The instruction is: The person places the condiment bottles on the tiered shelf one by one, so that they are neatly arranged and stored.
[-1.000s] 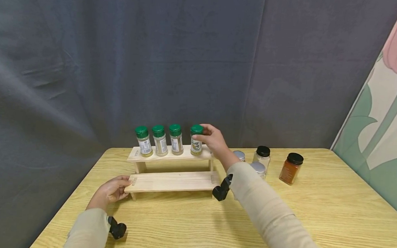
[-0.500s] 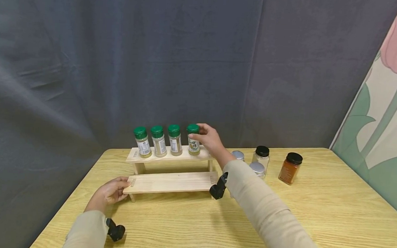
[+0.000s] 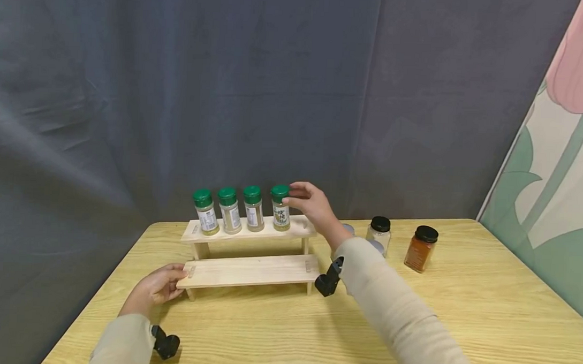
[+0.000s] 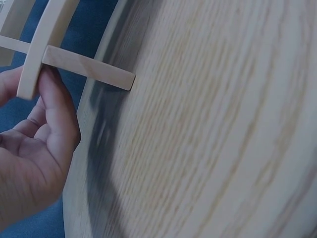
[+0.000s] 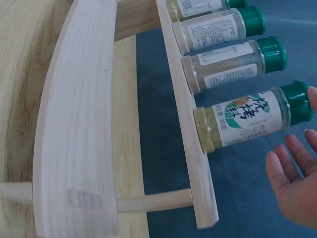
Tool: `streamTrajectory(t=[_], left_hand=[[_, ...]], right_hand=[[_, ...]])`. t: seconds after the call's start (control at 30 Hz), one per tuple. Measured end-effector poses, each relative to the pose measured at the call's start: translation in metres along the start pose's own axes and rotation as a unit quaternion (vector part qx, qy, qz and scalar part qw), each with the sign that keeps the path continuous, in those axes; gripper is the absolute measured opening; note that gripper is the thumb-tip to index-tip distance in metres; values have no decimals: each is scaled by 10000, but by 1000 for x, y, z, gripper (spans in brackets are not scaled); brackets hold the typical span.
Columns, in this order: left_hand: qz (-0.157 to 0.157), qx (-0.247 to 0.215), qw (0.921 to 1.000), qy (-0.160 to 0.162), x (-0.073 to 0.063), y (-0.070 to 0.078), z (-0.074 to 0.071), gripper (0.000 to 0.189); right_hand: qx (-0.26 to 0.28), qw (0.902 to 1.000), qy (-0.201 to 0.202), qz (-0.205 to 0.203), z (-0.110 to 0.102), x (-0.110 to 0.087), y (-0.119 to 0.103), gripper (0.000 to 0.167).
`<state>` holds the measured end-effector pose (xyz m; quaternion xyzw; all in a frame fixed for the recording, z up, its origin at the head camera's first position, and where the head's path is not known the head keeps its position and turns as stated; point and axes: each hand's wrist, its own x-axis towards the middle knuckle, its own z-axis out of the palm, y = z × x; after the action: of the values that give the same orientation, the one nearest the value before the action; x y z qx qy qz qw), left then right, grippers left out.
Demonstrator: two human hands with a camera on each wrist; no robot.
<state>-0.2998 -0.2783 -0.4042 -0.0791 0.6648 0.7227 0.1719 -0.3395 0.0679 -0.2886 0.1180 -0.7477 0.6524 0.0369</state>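
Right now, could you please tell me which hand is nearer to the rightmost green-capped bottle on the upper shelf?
The right hand, just right of that bottle, near its cap; the left hand is farther off, lower down, gripping the left end of the lower shelf.

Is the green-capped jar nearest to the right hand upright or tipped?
Upright: the jar stands with its base on the upper shelf, green cap on top.

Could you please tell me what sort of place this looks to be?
Probably a staged filming corner: a dark curtain hangs behind the wooden table, and two black wrist cameras are in view.
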Motion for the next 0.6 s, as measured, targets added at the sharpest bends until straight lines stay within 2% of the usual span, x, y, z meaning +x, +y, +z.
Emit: streamTrajectory(t=[0.23,0.4,0.6], left_hand=[[78,-33,9999,-110,-1,0,-1,31],[97,15,9999,-88,0,-1,0,34],[84,-53,9999,-37,-1,0,0,28]], right_hand=[[-52,10000,37,-5,-11,-9,1,50],[-37,9999,87,82,-19,-19,0,48],[97,9999,21,-28,-34,-31,-2,46]])
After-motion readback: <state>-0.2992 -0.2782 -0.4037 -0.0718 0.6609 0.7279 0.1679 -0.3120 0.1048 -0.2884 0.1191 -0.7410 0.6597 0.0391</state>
